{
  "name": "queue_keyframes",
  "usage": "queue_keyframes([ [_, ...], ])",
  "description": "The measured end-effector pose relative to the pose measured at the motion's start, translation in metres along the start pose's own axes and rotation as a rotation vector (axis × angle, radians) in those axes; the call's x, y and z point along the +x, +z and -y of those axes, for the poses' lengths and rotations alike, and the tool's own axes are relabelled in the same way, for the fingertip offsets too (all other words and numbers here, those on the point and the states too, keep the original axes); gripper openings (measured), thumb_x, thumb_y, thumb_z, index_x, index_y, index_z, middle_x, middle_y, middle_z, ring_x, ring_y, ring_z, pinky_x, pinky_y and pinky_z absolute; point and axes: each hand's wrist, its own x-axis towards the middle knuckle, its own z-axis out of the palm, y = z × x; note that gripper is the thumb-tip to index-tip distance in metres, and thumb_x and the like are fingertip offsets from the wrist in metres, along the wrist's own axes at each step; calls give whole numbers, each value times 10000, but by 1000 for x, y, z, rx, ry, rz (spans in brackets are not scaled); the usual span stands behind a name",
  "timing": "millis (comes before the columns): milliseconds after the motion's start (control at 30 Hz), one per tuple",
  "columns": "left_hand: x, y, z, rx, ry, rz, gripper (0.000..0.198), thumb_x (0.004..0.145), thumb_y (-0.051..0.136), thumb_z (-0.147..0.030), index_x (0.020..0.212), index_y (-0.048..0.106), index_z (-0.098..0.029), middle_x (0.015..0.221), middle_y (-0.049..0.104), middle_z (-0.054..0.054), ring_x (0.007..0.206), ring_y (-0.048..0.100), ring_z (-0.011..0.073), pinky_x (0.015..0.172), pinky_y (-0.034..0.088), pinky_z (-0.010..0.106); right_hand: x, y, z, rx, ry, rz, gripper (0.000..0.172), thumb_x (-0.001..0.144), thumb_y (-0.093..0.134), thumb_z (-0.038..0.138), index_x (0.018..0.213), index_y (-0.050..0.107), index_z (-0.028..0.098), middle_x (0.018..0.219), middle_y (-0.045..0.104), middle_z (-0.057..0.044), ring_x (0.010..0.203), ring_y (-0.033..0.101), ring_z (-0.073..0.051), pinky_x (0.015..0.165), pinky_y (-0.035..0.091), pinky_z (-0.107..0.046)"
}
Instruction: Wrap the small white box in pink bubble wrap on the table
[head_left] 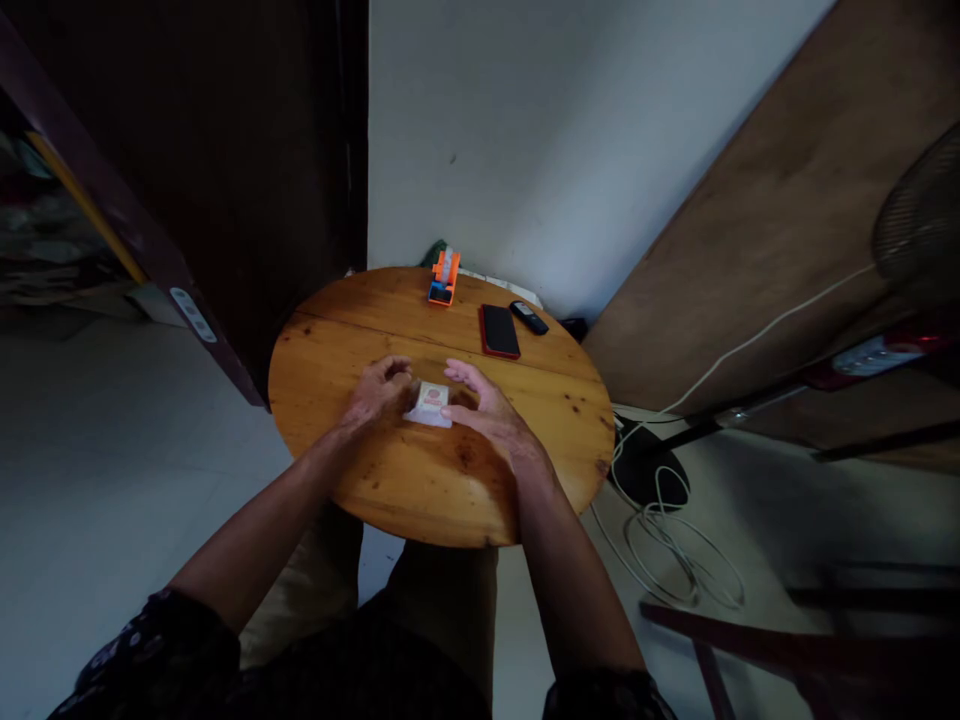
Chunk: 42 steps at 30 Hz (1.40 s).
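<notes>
A small white box (431, 400) with a red print on its top lies on the round wooden table (322, 375), between my two hands. At its left side is my left hand (380, 390), fingers loosely bent and apart; whether they touch the box is hard to tell. My right hand (491, 408) is on the other side, its fingers stretched and spread. The right thumb reaches to the box's right edge and seems to touch it. Neither hand is closed around the box.
Toward the back of the table stand an orange tape dispenser (444, 275), a black-and-red flat case (499, 331) and a black phone-like handset (529, 317). A pale wall (525, 130) rises behind. Coiled white cable (675, 550) lies on the floor at right, near a fan (922, 210).
</notes>
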Motion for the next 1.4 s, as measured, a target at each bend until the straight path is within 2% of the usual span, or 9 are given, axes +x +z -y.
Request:
queue_keyframes([
  [167, -7, 2, -4, -53, -21, 53, 299, 650, 678, -334, 908, 693, -183, 888, 713, 38, 806, 646, 174, 807, 510, 307, 1, 1, -4, 8, 10, 13, 768, 729, 780, 338, 1435, 484, 294, 1383, 584, -86, 1316, 520, -267, 1154, 353, -479],
  [333, -12, 6, -10, -26, -48, 162, 451, 649, 725, -379, 1043, 671, -166, 986, 701, 70, 865, 644, 187, 782, 510, 307, 2, 5, -9, 1, 13, 15, 751, 722, 760, 296, 1422, 491, 257, 1241, 632, -67, 1134, 614, -222, 1077, 427, -421],
  [533, -12, 9, -11, -8, -66, 211, 467, 655, 702, -358, 1080, 645, -172, 945, 670, 42, 796, 611, 151, 728, 492, 280, 5, 9, -9, -24, -13, 7, 687, 698, 735, 262, 1356, 539, 249, 1132, 656, -45, 1040, 635, -204, 1011, 471, -394],
  [667, -13, 7, -12, -32, -53, 189, 468, 652, 702, -367, 1071, 631, -172, 955, 661, 47, 802, 604, 147, 721, 486, 270, 3, 7, -3, -18, -16, -12, 651, 700, 749, 290, 1324, 572, 250, 1168, 667, -54, 1070, 633, -211, 1024, 466, -399],
  [800, -11, 3, -12, -99, -56, 127, 434, 642, 687, -379, 1016, 630, -167, 921, 660, 43, 771, 599, 140, 728, 485, 273, -1, 3, 8, -1, -42, -107, 424, 793, 695, 354, 1203, 650, 258, 1256, 676, -57, 1174, 610, -231, 1066, 438, -417],
  [933, -6, 0, -9, -103, -21, 51, 349, 635, 675, -362, 926, 649, -172, 842, 664, 21, 787, 609, 145, 809, 484, 288, -1, 2, 10, 24, -38, -224, 263, 810, 664, 363, 1033, 701, 229, 1100, 734, -51, 1065, 654, -225, 1027, 460, -412],
  [1033, -3, -2, -7, -56, -13, 5, 305, 648, 673, -358, 890, 663, -173, 826, 677, 17, 778, 607, 148, 804, 488, 292, 1, 5, 6, 28, -42, -261, 170, 791, 658, 345, 900, 705, 223, 1023, 742, -44, 1012, 666, -221, 986, 478, -402],
  [1133, -3, -2, -6, -24, -6, -25, 276, 665, 661, -345, 882, 675, -175, 835, 691, 19, 778, 610, 152, 789, 496, 292, 3, 6, 3, 30, -69, -272, 132, 785, 654, 333, 841, 694, 220, 1040, 741, -47, 1026, 664, -224, 996, 465, -408],
  [1400, -5, -3, -8, -5, -21, -29, 237, 686, 639, -305, 879, 690, -177, 815, 695, 20, 781, 637, 164, 766, 518, 294, 4, 6, 2, 44, -81, -270, 125, 794, 658, 340, 830, 694, 227, 1042, 735, -57, 1044, 655, -237, 982, 461, -419],
])
